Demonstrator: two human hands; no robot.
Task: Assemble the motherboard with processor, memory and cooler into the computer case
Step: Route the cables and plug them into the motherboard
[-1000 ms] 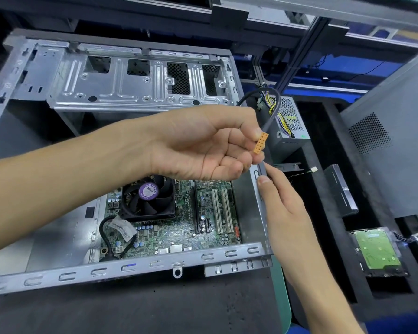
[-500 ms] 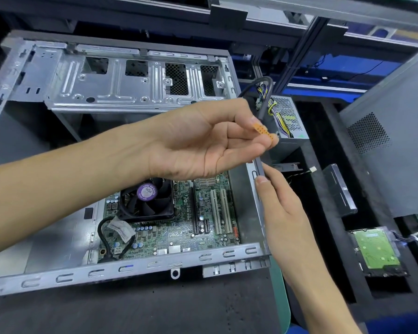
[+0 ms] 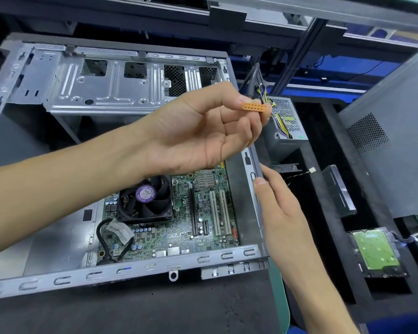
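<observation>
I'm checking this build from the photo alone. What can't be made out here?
- Upper part of the green motherboard: hidden in the head view by the left hand pinching the orange pin connector.
- Right hand on the grey metal case wall: fingers hidden behind it.
- Round purple fan label text: too small to read.

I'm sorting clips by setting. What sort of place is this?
Probably a computer assembly or repair workbench: an open computer case with the motherboard inside, and a loose power supply and bare hard drive lying in dark foam trays beside it.
</observation>
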